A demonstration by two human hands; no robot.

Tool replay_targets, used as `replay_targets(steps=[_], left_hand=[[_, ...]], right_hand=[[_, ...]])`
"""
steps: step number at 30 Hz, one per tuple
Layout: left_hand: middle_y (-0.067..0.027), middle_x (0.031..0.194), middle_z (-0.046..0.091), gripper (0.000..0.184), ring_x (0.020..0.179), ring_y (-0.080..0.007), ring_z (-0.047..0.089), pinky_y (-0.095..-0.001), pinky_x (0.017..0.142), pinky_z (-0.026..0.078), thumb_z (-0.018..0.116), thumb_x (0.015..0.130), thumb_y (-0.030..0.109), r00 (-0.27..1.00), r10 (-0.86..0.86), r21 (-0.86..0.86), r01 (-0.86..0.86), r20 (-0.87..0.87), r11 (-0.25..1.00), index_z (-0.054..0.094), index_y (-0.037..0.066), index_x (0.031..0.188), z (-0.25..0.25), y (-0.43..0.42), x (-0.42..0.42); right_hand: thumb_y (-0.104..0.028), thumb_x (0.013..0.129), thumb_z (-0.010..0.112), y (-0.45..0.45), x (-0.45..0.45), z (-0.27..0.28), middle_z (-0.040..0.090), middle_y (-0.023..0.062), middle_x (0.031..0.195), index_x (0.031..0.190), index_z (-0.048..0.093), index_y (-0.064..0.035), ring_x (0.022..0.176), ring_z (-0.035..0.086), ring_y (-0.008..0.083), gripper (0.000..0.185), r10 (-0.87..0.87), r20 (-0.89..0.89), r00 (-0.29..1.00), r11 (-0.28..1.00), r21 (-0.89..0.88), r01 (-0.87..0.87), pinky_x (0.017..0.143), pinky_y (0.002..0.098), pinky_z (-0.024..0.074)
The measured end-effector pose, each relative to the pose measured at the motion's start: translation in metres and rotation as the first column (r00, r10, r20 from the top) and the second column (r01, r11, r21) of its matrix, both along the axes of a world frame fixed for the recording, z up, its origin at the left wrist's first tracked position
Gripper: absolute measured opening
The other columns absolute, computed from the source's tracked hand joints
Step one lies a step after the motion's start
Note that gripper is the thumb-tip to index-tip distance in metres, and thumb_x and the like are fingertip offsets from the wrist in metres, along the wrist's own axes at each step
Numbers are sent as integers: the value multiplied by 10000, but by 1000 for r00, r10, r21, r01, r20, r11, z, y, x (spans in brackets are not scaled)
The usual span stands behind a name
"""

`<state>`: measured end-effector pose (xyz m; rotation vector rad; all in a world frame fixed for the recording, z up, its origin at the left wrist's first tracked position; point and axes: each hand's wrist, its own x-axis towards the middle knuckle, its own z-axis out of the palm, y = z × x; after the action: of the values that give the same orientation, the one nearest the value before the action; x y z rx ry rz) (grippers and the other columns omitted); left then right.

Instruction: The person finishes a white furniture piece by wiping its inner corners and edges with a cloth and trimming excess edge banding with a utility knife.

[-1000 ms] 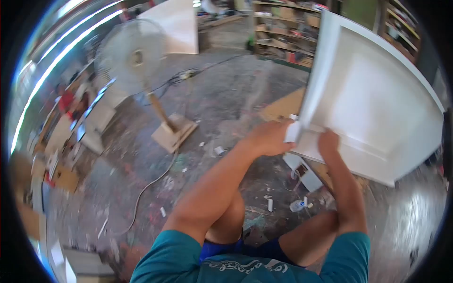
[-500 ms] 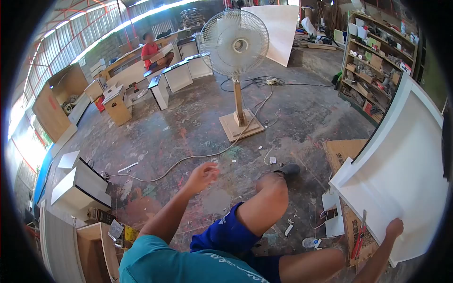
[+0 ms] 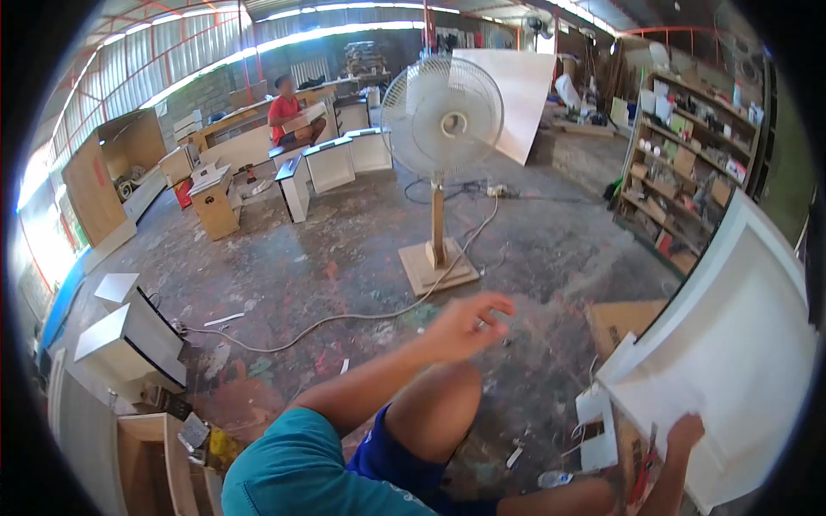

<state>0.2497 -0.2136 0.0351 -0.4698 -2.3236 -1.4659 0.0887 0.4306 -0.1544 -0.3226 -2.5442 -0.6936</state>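
My left hand (image 3: pixel 469 327) is raised in the air above my bent knee, fingers apart and loosely curled, with nothing visible in it. At the lower right, my right hand (image 3: pixel 686 433) is closed against the inner face of a large white curved panel (image 3: pixel 731 344) with a raised rim. Whatever its fingers hold, if anything, is hidden. The panel leans beside my right leg. Close to my right wrist, a red-handled tool (image 3: pixel 642 480) lies on a brown board (image 3: pixel 613 331). A small white box-like piece (image 3: pixel 595 430) with openings is next to the board.
A pedestal fan (image 3: pixel 443 112) stands ahead, its cable (image 3: pixel 344 318) trailing across the floor. White cabinet pieces (image 3: pixel 129 344) and an open wooden box (image 3: pixel 142 430) are at left. Shelves (image 3: pixel 688 146) line the right. A person in red (image 3: pixel 288 112) sits farther back, holding a board.
My left hand has moved right and forward, across my knee. My right hand stays at the panel, slightly lower in view. The camera has tilted up, showing more of the background.
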Motion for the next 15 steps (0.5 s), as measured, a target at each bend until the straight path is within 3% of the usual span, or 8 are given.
replay_targets(steps=[1, 2, 3, 4, 5, 7, 10, 15], left_hand=[[-90, 1174, 675, 387, 901, -151, 678, -313, 691, 552, 679, 904, 108, 999, -43, -26, 43, -3, 999, 565, 33, 1267, 11, 17, -9], [-93, 1171, 670, 409, 904, -167, 682, -323, 696, 553, 689, 893, 117, 992, -118, 10, 119, -39, 993, 559, 37, 1273, 17, 34, -18], [-95, 1168, 666, 432, 907, -182, 685, -333, 701, 555, 699, 882, 127, 979, -193, 46, 196, -68, 980, 552, 41, 1279, 21, 50, -29], [-104, 1169, 656, 468, 933, -209, 681, -353, 738, 555, 710, 868, 143, 973, -207, -23, 206, -105, 978, 539, 43, 1293, 23, 67, -40], [-113, 1171, 646, 505, 959, -235, 676, -372, 776, 554, 722, 855, 159, 965, -224, -95, 213, -138, 973, 526, 45, 1306, 24, 83, -52], [-152, 1296, 557, 588, 1096, -297, 605, -396, 889, 542, 720, 862, 198, 932, -359, -89, 354, -44, 931, 469, 56, 1374, 34, 115, -72], [-192, 1423, 440, 780, 1251, -354, 505, -439, 1049, 442, 746, 830, 233, 912, -354, -45, 352, -206, 935, 334, 65, 1471, 9, 169, -111], [-200, 1567, 256, 1029, 1414, -388, 336, -467, 1154, 321, 790, 787, 301, 964, -261, -110, 255, -42, 961, 147, 71, 1557, -62, 222, -135]], right_hand=[[-192, 983, 497, 40, -9, -17, 710, 94, 873, 796, 730, -109, 835, 706, 247, 310, -63, -10, 998, 996, -58, 63, 690, 381, 560], [-184, 973, 509, 29, 11, 22, 706, 90, 878, 819, 732, -110, 852, 705, 243, 281, -214, 186, 959, 969, -80, 232, 691, 384, 564], [-179, 970, 508, 61, 18, 12, 700, 94, 899, 829, 720, -96, 871, 705, 257, 268, -137, 66, 988, 986, -81, 143, 704, 382, 569], [-151, 950, 519, 72, 27, 21, 692, 105, 924, 853, 706, -95, 866, 693, 282, 218, -243, 120, 963, 954, -151, 259, 720, 401, 561], [-104, 907, 545, 56, 58, 47, 678, 129, 919, 858, 687, -67, 868, 673, 314, 154, -135, 77, 988, 959, -239, 150, 747, 439, 544], [-96, 898, 548, 74, 57, 46, 675, 136, 918, 859, 684, -60, 867, 669, 320, 146, -184, 104, 977, 957, -206, 202, 752, 446, 540], [-85, 885, 552, 74, 43, 40, 671, 147, 915, 861, 679, -50, 865, 663, 329, 134, -196, 123, 973, 960, -178, 216, 758, 456, 533], [-66, 862, 559, 14, 17, 27, 664, 165, 911, 864, 671, -33, 862, 652, 343, 117, -116, 124, 985, 974, -179, 137, 769, 472, 522]])
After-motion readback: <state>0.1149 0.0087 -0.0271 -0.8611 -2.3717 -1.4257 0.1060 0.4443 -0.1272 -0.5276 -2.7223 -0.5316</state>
